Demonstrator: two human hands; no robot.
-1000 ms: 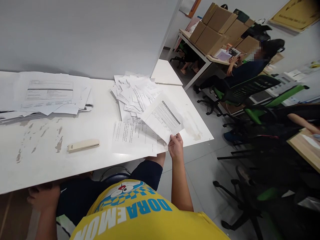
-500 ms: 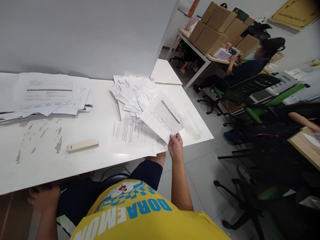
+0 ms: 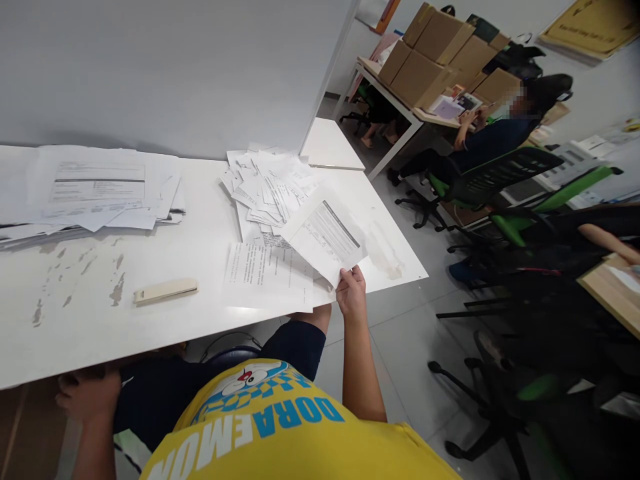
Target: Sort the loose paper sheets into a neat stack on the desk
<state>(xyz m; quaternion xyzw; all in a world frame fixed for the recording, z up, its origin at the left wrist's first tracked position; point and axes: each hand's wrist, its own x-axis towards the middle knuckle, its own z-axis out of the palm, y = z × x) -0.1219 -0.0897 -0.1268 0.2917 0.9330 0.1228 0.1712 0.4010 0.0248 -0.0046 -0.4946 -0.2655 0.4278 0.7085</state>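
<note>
Right hand: bare hand (image 3: 351, 290) at the table's near edge, thumb and fingers pinched on a sheet corner; well apart from the left hand
Held sheet: white printed paper sheet with a dark band (image 3: 325, 233), gripped at its near corner; slanting up and away from the right hand, its far part over the paper heap
Left hand: bare hand (image 3: 90, 397) below the table edge, beside dark navy shorts (image 3: 155, 393); fingers in shadow, cannot tell whether they close on anything
Paper heap: loose pile of white printed slips and sheets (image 3: 267, 177), beyond and left of the right hand
Flat sheet: white paper sheet with lines of print (image 3: 267, 280), just left of the right hand; near corner at the table's edge
Paper stack: broad, uneven white paper stack (image 3: 90, 190), beyond the left hand
Stapler: long cream plastic stapler, by its shape (image 3: 166, 292), between the hands; untouched
Progress, judged: one sheet lifted, not yet laid down; how many are finished or left cannot be told
Edges and room: white rectangular tabletop (image 3: 205, 220) ends just right of the right hand; widest room to its left, around the stapler; grey upright panel (image 3: 165, 73) bounds the far side
</note>
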